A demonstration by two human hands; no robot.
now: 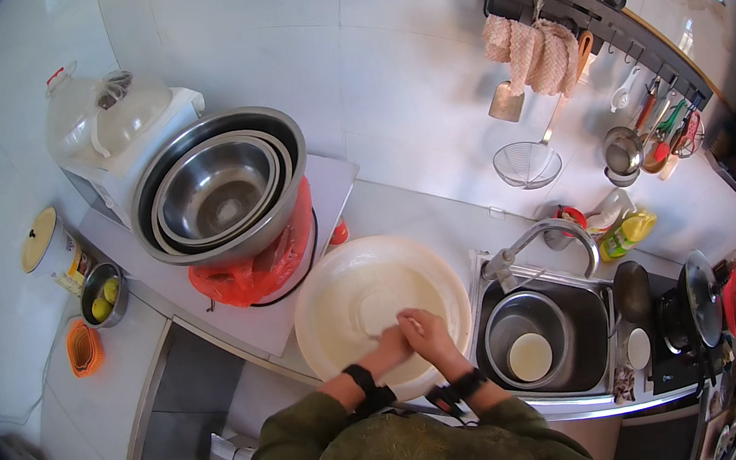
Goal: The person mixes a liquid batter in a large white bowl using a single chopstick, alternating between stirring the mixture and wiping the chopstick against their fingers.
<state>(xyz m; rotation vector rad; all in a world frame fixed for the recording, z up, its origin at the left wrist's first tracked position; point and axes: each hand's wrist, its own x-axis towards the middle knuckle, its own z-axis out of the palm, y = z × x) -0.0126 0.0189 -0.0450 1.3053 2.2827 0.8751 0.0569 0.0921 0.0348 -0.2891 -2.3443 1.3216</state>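
Observation:
A large pale basin (319, 286) with whitish contents inside stands on the counter in front of me. Over its near half, my left hand (391, 347) and my right hand (425, 333) meet and touch each other. The right hand partly covers the fingers of the left. Whether anything small lies between them I cannot tell. Both wrists wear dark bands. Beneath the hands, a paler round patch shows in the middle of the basin.
To the right, a sink (588, 368) holds a metal pot (497, 346) under a curved faucet (558, 226). Nested steel bowls (292, 142) stand at the left above a red plastic bag (241, 283). A wire skimmer (528, 165) hangs on the wall; a yellow bottle (628, 234) stands behind the sink.

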